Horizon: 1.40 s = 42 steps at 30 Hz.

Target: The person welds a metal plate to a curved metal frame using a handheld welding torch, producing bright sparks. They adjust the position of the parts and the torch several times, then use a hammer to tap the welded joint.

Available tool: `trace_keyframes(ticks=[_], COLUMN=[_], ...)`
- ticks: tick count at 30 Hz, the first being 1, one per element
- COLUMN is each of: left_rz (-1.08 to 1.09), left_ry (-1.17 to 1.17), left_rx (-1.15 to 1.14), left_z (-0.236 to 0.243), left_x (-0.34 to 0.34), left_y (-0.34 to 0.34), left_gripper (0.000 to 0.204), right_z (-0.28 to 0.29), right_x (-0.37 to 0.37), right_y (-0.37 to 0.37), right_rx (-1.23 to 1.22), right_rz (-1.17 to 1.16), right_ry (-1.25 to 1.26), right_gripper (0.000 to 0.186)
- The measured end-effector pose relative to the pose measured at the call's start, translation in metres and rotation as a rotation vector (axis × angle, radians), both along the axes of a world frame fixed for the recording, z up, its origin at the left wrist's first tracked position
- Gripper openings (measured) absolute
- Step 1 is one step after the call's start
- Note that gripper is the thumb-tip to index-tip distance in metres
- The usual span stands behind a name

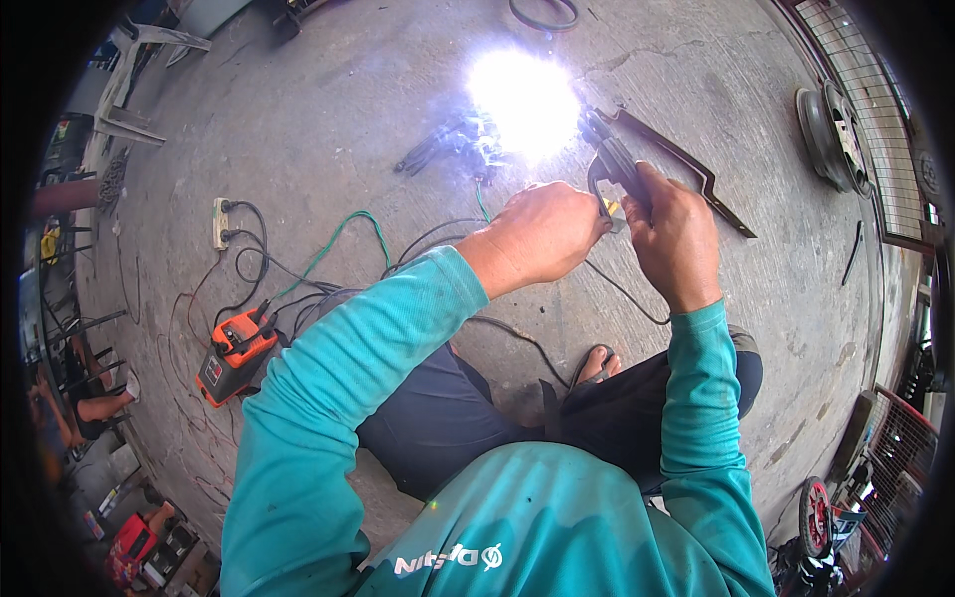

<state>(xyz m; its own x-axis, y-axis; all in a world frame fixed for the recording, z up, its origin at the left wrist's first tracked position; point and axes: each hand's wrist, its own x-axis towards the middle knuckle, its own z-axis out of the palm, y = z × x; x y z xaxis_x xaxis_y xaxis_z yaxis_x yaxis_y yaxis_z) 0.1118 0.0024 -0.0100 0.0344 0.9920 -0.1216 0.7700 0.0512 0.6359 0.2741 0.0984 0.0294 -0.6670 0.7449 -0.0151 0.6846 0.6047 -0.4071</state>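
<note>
My right hand [678, 234] is closed around the dark handle of a welding electrode holder [621, 164], its jaw end pointing up and left. A blinding white welding arc [524, 102] burns beyond that end; its glare hides the electrode tip and the spot being welded. Dark metal pieces [433, 147] stick out of the glare on its left. My left hand [547, 229] is closed, thumb side up, close against the holder's near left side by a small yellow bit [610, 206]. What its fingers hold is hidden. A bent dark metal bar [676, 154] lies right of the holder.
Cables run over the concrete floor from an orange welding machine [237, 353] and a white power strip [220, 224] at left. A steel wheel rim [836, 137] stands at right near a wire-mesh frame [875, 99]. A pale chair [119, 90] is far left; a person's leg [102, 406] shows below.
</note>
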Motion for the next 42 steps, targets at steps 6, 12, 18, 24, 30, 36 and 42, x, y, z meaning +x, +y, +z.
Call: trace_keyframes(ticks=[6,12,18,24,30,36,42], left_rz=[-0.01,-0.013,-0.013,-0.017,-0.06,-0.05,-0.097], left_ry=[0.018,0.015,-0.009,-0.017,0.044,0.027,0.052], left_rx=[-0.046,-0.043,0.046,0.095,0.245,0.06,0.182], left_z=[0.006,0.003,-0.008,-0.01,-0.024,-0.007,-0.018], left_x=[0.0,0.0,-0.001,-0.001,-0.002,-0.002,-0.006], left_y=[0.002,0.004,0.001,-0.001,-0.003,0.002,-0.002], left_gripper=[0.039,0.037,0.036,0.035,0.035,0.032,0.03], right_z=[-0.003,-0.005,-0.002,-0.001,-0.013,-0.008,-0.009], right_x=[-0.001,0.001,0.001,0.0,0.008,0.002,0.004], right_y=[0.0,0.002,0.001,0.001,0.006,0.003,0.004], right_rx=[0.022,0.027,0.007,-0.02,0.02,0.006,0.022], right_rz=[-0.024,0.001,0.016,0.015,0.078,0.049,0.081], right_ry=[-0.004,-0.034,0.006,0.02,0.066,0.071,0.094], right_gripper=[0.044,0.044,0.041,0.043,0.043,0.041,0.039])
